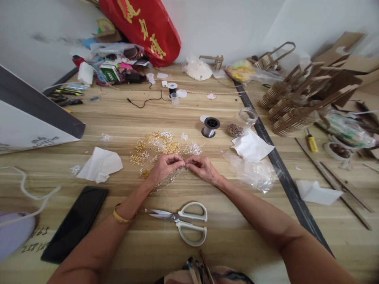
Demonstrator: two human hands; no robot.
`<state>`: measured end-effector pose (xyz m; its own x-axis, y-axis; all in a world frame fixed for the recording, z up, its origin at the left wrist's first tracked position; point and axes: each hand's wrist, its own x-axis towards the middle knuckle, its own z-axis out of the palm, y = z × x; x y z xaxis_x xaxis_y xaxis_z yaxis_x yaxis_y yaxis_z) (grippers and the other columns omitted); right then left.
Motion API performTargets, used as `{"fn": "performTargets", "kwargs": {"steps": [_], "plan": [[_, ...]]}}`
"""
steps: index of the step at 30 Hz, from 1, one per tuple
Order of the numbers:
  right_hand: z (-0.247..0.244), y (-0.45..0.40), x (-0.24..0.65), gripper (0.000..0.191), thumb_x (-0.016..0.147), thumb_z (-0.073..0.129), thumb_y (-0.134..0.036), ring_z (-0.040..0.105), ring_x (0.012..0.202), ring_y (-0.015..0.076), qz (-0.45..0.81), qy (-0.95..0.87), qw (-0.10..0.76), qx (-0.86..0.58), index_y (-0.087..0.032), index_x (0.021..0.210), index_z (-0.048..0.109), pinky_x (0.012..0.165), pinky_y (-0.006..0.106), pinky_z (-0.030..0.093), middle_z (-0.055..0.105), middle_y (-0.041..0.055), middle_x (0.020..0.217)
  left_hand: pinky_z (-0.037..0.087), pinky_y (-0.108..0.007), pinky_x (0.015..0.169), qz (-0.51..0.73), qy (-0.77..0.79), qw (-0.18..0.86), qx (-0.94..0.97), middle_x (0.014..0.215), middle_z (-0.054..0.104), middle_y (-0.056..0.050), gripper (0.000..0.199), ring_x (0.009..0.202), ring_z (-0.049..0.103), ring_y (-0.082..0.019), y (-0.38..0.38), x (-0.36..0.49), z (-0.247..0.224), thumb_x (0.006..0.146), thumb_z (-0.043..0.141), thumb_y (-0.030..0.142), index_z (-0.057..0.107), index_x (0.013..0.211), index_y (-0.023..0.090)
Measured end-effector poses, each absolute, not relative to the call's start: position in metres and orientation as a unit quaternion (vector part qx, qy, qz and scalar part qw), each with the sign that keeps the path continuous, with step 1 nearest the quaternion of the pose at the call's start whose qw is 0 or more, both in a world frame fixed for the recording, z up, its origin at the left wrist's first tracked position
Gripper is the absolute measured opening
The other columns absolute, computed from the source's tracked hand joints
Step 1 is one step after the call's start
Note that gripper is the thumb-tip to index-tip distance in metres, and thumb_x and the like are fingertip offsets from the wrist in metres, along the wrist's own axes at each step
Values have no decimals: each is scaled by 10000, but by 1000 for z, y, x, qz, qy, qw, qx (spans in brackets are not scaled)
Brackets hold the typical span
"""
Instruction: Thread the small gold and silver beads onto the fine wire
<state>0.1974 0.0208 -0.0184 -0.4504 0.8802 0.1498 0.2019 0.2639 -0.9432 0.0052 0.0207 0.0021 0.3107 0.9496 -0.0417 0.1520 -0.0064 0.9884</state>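
My left hand (166, 167) and my right hand (203, 167) meet fingertip to fingertip over the wooden table, both pinched closed. Between them is one end of a thin silvery beaded chain (170, 180), which hangs down under my left hand onto the tabletop. Exactly what my right fingertips pinch is too small to make out. Just beyond my hands lie heaps of small gold and silver findings (171, 147) and a little pile of silvery pins (194, 148). White-handled scissors (174, 217) rest nearer to me, blades pointing left.
A black phone (75, 223) and white paper (100, 165) lie left. Behind stand a wire spool (210, 127) and a glass jar (247, 118) with beads. Plastic bags (257, 173) and small woven baskets (284, 110) are right. Clutter and a red bag (148, 27) sit at the back.
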Motion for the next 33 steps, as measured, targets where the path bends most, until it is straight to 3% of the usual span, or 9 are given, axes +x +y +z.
{"fn": "performTargets", "kwargs": {"steps": [11,25,33], "plan": [[-9,19,197,186,853,584,-297,465,582,87,451,-727,349,-383,-131,842,668,551,214,366,623,12,721,455,-239,654,365,449,528,622,685,631,-8,165,664,561,-123,19,6,3,744,689,303,655,730,141],[-11,22,197,329,866,574,-454,526,543,91,551,-630,391,-383,-130,817,613,534,222,418,589,5,688,447,-232,646,360,477,533,600,665,648,-7,214,637,565,-119,19,5,4,719,709,346,662,716,138],[-10,19,197,317,777,697,-431,482,586,83,547,-630,406,-373,-136,854,611,509,200,367,571,-6,699,443,-224,634,361,473,534,601,668,646,-6,164,638,561,-113,18,7,3,729,702,296,675,736,134]]}}
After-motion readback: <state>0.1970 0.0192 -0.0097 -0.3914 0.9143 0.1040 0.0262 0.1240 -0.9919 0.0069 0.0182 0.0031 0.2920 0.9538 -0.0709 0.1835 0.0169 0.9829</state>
